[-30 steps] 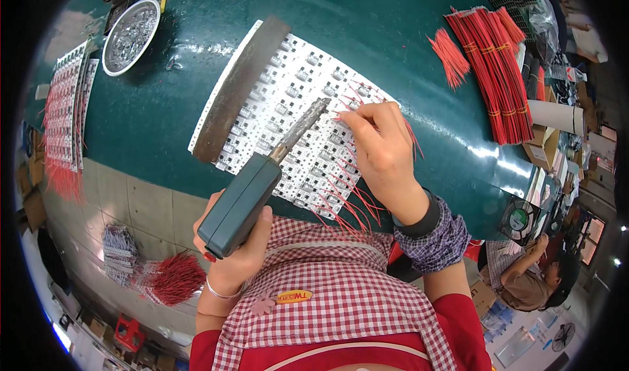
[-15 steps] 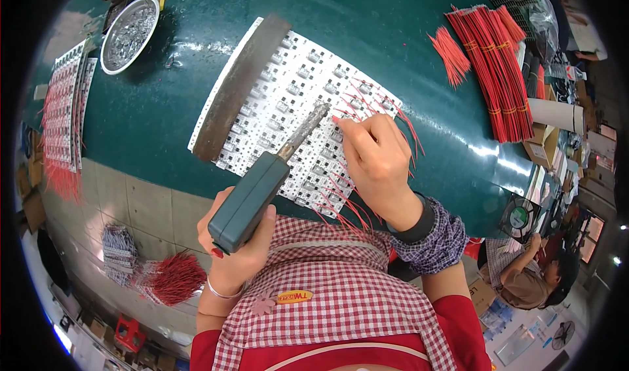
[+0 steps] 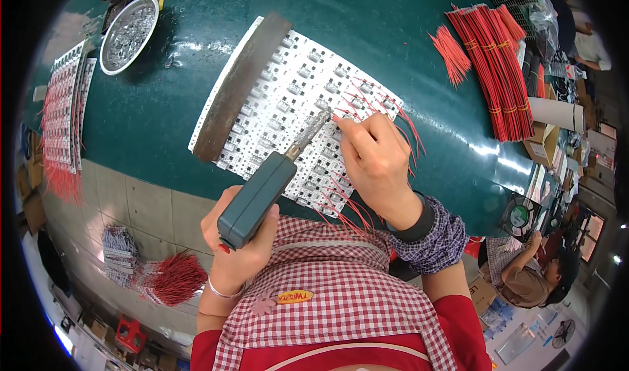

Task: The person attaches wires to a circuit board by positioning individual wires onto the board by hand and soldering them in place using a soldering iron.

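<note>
My left hand (image 3: pixel 246 256) is wrapped round the dark green handle of a soldering gun (image 3: pixel 257 199). Its crusted tip lies over a white panel of small circuit boards (image 3: pixel 298 92), close beside my right fingertips. My right hand (image 3: pixel 379 164) is closed in a pinch at a red wire (image 3: pixel 335 118) on the panel; most of that wire is hidden by the fingers. More red wires (image 3: pixel 407 123) stick out from the panel's right side and its near corner. A brown metal bar (image 3: pixel 242 89) lies along the panel's left edge.
On the green table (image 3: pixel 341 17) stand a white bowl (image 3: pixel 154 18) of shiny scraps, wired panels (image 3: pixel 62 118) at left, and red wire bundles (image 3: pixel 495 76) at right. A small fan (image 3: pixel 521 214) sits by the right edge. Another person (image 3: pixel 534 279) works beyond it.
The soldering gun has shifted slightly right with my left hand, bringing its tip nearer my right fingertips. My right hand stays almost in place.
</note>
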Demonstrator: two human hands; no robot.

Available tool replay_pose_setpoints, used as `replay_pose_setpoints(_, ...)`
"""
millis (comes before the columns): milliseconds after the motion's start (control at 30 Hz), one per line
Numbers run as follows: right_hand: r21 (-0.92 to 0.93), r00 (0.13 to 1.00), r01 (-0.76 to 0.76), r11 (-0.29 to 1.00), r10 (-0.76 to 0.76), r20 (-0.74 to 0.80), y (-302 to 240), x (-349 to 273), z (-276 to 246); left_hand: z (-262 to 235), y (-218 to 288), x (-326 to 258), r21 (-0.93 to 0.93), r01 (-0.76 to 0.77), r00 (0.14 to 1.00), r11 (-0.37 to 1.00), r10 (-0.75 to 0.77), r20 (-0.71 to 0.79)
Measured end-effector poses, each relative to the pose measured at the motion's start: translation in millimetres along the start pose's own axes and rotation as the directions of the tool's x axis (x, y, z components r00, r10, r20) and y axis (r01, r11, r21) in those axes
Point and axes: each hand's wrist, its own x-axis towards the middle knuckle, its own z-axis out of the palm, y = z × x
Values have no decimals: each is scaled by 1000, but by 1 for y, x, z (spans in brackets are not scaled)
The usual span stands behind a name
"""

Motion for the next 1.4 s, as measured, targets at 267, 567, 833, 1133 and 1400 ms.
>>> replay_pose_setpoints(267, 15, 1000, -1, 1000, 0, 9, -1, 2, -1, 0, -1, 0, 15, -16, 1000, 1000, 16, 8)
replay_pose_setpoints(567, 33, 1000, -21, 999, 21, 9, -1, 1, -1, -2, -2, 2, 72, -83, 996, 994, 82, 18)
replay_pose_setpoints(833, 51, 1000, -27, 998, 26, 17, -3, 2, -2, -5, -8, -9, 6, -22, 995, 1000, 22, -98)
replay_pose_setpoints(1133, 54, 999, 20, 998, -17, -42, -1, 2, 1, -4, -4, -12, -16, 8, 995, 1000, -9, -98)
replay_pose_setpoints(1400, 133, 1000, 16, 991, -14, -13, 0, -1, -6, -7, -7, -16, 32, -36, 996, 999, 38, -82)
